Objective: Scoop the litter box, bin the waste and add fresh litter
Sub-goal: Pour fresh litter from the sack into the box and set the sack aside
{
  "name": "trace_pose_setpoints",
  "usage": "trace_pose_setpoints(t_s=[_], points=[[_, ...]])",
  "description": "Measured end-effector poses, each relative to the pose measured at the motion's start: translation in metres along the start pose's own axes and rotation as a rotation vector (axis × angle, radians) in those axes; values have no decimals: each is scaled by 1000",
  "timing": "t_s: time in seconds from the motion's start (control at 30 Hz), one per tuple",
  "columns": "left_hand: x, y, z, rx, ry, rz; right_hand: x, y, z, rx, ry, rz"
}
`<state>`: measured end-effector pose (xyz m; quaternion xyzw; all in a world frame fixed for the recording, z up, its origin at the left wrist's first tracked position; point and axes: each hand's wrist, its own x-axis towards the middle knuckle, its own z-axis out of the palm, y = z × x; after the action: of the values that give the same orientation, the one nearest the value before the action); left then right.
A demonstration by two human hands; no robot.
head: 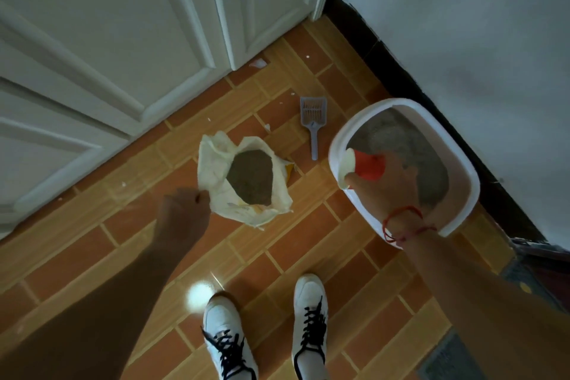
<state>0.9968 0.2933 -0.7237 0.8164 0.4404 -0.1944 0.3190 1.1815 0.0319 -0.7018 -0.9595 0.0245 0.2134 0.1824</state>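
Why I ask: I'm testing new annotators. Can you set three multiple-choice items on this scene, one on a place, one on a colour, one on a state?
1. Where is the scoop?
A. On the floor, between the litter bag and the litter box
B. Inside the litter box
C. Leaning on the door

2. What colour is the outside of the cup that the right hand holds?
A. Blue
B. Red
C. Green

3. How is the litter bag?
A. Tied shut
B. Open, with litter showing
C. Lying flat and empty

Answers:
1 A: the scoop lies on the tiles with no hand on it.
2 B: the cup's wall is plainly red.
3 B: grey-brown litter shows through the bag's mouth, whose edge the left hand grips.
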Motion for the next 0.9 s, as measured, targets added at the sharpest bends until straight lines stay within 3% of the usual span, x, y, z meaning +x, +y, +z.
trace_pose_setpoints(t_s=[0.07,0.17,0.27,0.33,0.43,0.5,0.53,0.63,0.77,0.9], points=[[-2,1,-3,-41,-25,35,-12,-38,4,64,-54,-65],[3,-8,-5,-36,-220,75,-38,-89,6,128,-134,-141],[6,-22,1,34,-82,301,-66,-131,8,152,-223,-219],[7,-24,-1,-19,-115,357,-79,-149,16,113,-301,-274],[-3,-21,-17,-178,-144,214,-87,-162,34,4,-427,-295],[-7,-21,-21,-300,-58,70,-85,-163,47,-98,-504,-274],[-7,-24,-20,-247,-14,77,-83,-163,53,-140,-537,-255],[-12,-25,-23,-81,-93,101,-72,-158,76,-245,-619,-191],[-4,-33,-10,-171,20,43,-54,-152,115,-407,-557,-229],[1,-38,3,-133,59,159,-33,-143,164,-614,-479,-347]])
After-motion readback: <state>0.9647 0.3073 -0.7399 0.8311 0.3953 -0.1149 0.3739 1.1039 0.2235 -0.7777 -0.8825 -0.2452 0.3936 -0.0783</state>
